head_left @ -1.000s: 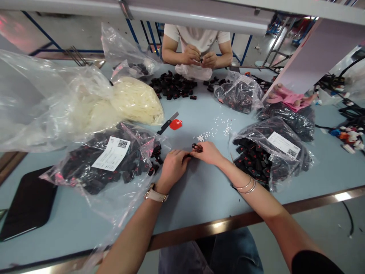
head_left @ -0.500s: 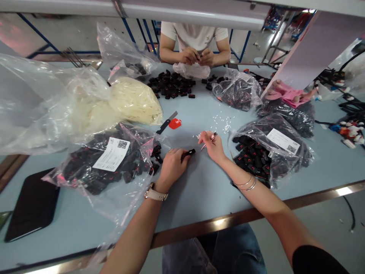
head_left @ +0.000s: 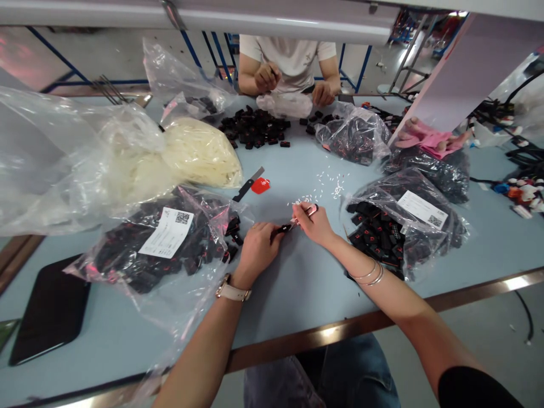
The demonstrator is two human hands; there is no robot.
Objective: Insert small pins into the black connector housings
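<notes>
Pinching a small black plastic part (head_left: 281, 229) at mid-table, left hand (head_left: 255, 252) is resting on the smooth blue table (head_left: 297, 283). Right hand (head_left: 312, 224) is gripping thin tweezers (head_left: 302, 214), tip touching the part. Crinkled clear bags (head_left: 170, 241) are flanking both sides; bare room is lying toward the metal edge (head_left: 340, 334).

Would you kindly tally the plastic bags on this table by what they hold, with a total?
Bags of black parts: 5, e.g. the labelled bag beside the left hand, the labelled bag beside the right hand
Bags of white parts: 1, the white bag
Small white bag by the co-worker: 1
Total: 7
</notes>
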